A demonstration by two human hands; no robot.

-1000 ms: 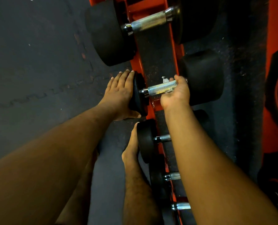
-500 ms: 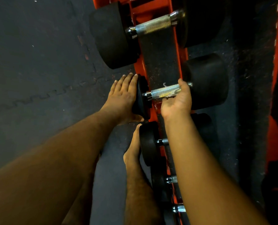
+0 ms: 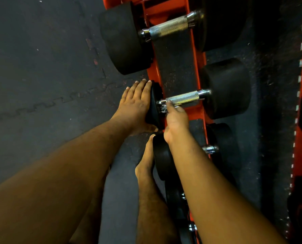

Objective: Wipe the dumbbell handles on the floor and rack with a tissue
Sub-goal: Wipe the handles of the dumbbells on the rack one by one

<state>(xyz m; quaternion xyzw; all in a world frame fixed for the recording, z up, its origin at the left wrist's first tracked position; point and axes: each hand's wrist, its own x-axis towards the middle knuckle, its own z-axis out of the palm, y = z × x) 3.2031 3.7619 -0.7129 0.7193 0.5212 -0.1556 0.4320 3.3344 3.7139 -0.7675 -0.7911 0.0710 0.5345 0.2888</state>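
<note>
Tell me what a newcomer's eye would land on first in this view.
First, the right hand at centre, fingers curled at the near end of a shiny knurled dumbbell handle, a scrap of tissue showing beside the fingers. Next, the left hand lying flat against that dumbbell's black end plate. Behind them, the bright orange rack runs up the frame, carrying a larger dumbbell at the top.

Your left hand (image 3: 135, 104) lies flat with fingers straight and together; your right hand (image 3: 175, 118) is curled, fingertips pinched forward, both bare forearms extended.
</note>
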